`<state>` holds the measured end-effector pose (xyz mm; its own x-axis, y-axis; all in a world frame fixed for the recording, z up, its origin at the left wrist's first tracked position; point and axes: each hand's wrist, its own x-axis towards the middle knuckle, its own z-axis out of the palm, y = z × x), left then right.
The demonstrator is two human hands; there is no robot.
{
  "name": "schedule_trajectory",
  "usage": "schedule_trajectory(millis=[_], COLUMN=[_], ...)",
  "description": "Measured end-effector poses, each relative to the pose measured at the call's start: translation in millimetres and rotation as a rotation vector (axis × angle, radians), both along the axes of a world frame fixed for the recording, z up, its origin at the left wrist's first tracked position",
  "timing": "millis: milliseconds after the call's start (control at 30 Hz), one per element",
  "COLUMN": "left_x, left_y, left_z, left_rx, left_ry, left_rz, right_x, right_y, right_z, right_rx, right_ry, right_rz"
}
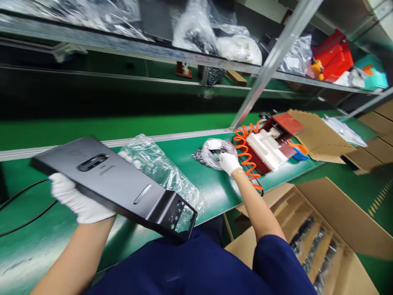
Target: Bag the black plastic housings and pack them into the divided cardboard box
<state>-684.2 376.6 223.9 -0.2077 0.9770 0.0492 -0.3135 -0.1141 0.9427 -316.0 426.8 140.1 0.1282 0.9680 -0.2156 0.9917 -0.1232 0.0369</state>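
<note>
My left hand [76, 198], in a white glove, grips a long dark-grey housing [113, 174] from below, its fingers partly hidden underneath. The housing is tilted, with an oval recess near one end, a narrow slot and a bent end with a cut-out panel. At arm's length, my right hand [229, 163], also gloved, is closed at the near edge of a ring-shaped bundle [211, 147] that looks wrapped in clear plastic. An empty-looking clear plastic bag [162, 164] lies on the green bench between my hands, partly behind the housing.
An orange coiled hose [245, 151] runs beside a red-and-white fixture [267, 147]. Right of the bench stands an open carton [334, 205] with wrapped dark parts in its dividers. Overhead, a metal shelf [123, 39] carries bagged items. A black cable [27, 190] lies at left.
</note>
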Motion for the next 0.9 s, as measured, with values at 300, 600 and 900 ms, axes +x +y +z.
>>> schedule_trajectory(millis=[300, 600, 900], left_x=[-9.9, -1.8, 12.8], left_y=[-3.5, -14.0, -13.4], left_z=[-29.1, -25.4, -24.8], left_rx=[0.029, -0.010, 0.031], left_ry=[-0.685, -0.651, -0.667], left_rz=[-0.199, -0.199, -0.226], right_x=[8.7, 3.0, -74.5], right_y=[6.8, 7.6, -25.2], right_z=[0.8, 16.0, 76.9], right_rx=[0.223, 0.250, 0.451], right_ry=[0.019, 0.028, 1.126], right_rz=[-0.113, -0.307, -0.095])
